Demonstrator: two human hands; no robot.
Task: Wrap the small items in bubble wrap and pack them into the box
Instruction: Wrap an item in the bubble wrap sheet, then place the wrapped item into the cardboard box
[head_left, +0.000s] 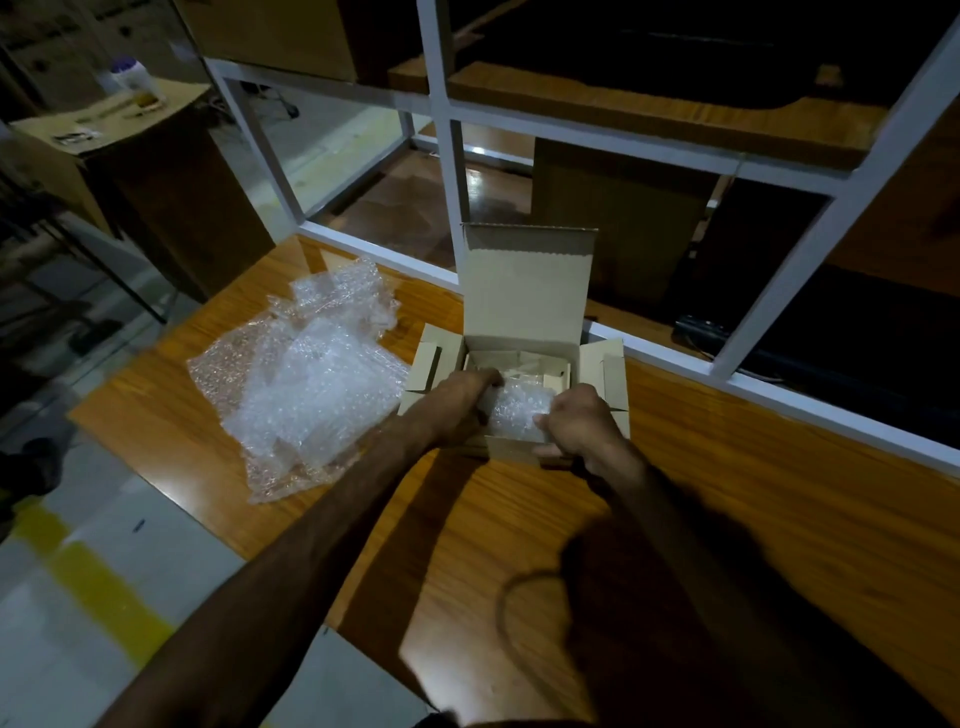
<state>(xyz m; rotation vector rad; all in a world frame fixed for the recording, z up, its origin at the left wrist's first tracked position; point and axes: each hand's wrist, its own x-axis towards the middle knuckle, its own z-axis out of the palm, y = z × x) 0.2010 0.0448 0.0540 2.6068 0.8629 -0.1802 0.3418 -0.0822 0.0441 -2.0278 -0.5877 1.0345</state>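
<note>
Two hands were in the cardboard box (524, 291), which sat lid-up on the wooden desk (727, 493) beside loose bubble wrap (306, 384). Left hand (460, 408) and right hand (584, 423) both gripped a bubble-wrapped bundle (519, 410) inside it.

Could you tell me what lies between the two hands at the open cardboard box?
In the head view, a bubble-wrapped bundle lies between the left hand and the right hand, low inside the cardboard box; both hands hold it.
</note>
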